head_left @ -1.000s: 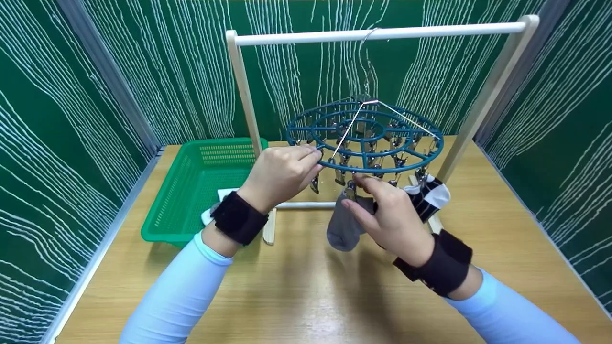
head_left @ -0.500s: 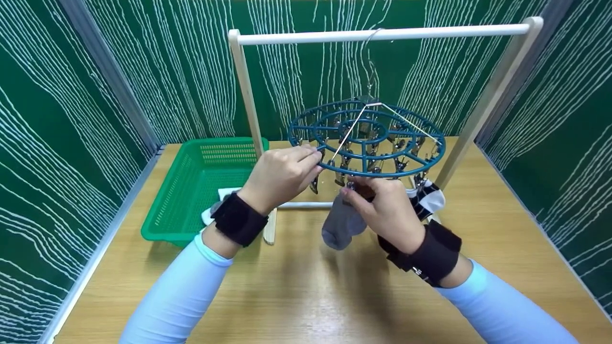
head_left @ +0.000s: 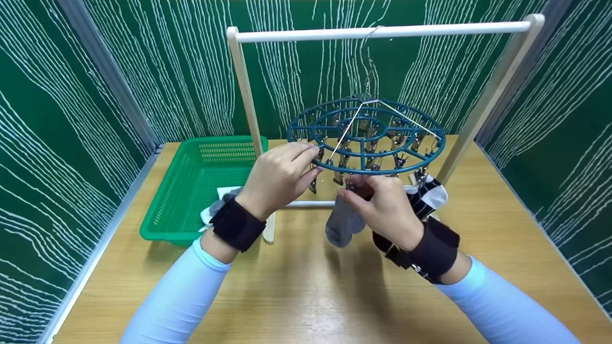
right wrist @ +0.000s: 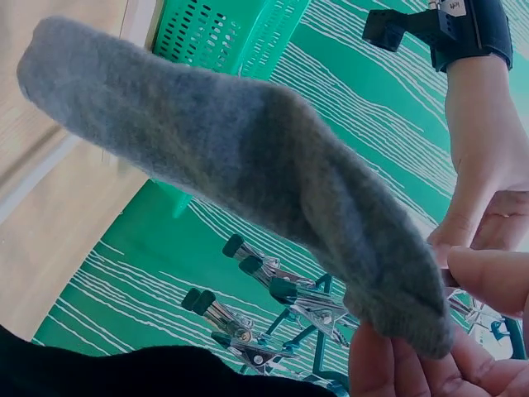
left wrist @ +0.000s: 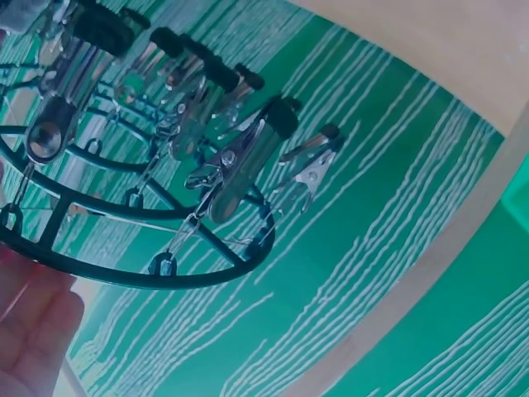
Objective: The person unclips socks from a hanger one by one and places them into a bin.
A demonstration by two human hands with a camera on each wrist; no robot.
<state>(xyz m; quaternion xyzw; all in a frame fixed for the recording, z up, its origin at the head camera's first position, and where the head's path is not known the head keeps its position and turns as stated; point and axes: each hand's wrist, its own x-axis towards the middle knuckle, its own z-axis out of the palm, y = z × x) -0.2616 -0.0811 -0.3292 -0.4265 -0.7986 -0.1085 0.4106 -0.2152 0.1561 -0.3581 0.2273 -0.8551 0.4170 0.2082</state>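
Note:
A teal round clip hanger (head_left: 392, 170) hangs tilted, with metal clips under its rings. My left hand (head_left: 282, 174) grips its near left rim, with fingertips at the rim in the left wrist view. Under the front rim, my right hand (head_left: 389, 205) pinches a metal clip (head_left: 350, 185) between thumb and fingers. From that spot a grey sock (head_left: 339, 224) hangs down. In the right wrist view the grey sock's cuff (right wrist: 413, 322) lies against the right fingers, which partly hide the clip. A black-and-white sock (head_left: 432, 196) hangs from the hanger's right side, partly behind the right hand.
A wooden stand with a white top bar (head_left: 311, 35) carries the hanger. On the left of the table (head_left: 296, 296) sits a green basket (head_left: 162, 224) with white and grey socks (head_left: 222, 200), partly behind my left wrist. Green walls with white streaks enclose the table.
My right hand has moved slightly left and closed its thumb and fingers on the clip above the grey sock. The left hand stays on the rim; the hanger has swayed slightly.

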